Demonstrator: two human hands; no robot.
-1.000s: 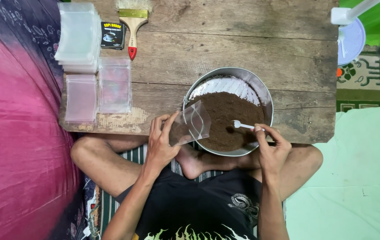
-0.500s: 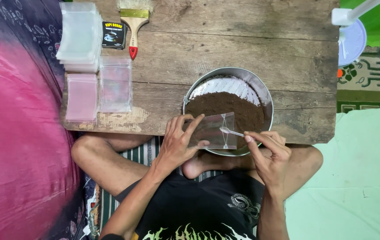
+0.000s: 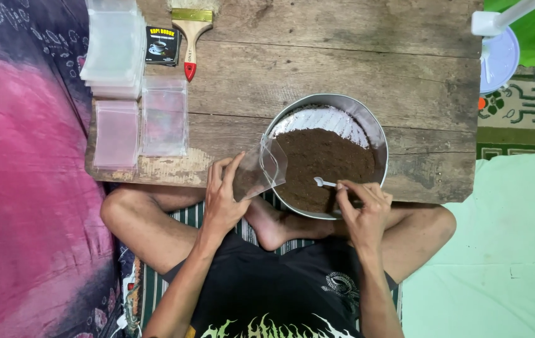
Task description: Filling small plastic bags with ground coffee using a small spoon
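Two hands work: left hand (image 3: 222,199) holds plastic bag (image 3: 260,170), right hand (image 3: 363,208) spoon (image 3: 325,183).

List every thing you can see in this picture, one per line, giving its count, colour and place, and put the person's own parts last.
wooden board: one, weathered brown, across the top
metal bowl: one, silver, on the board's near edge
brown powder: one heap, dark brown, in the bowl
small spoon: one, white, over the powder
open clear bag: one, clear with brown powder inside, beside the bowl's rim
flat clear bags: two piles, clear, left on the board
stacked clear bags: one stack, clear, top left
paintbrush: one, wooden handle with red tip, top
small packet: one, black, beside the paintbrush
left hand: grip on the open clear bag
right hand: grip on the small spoon
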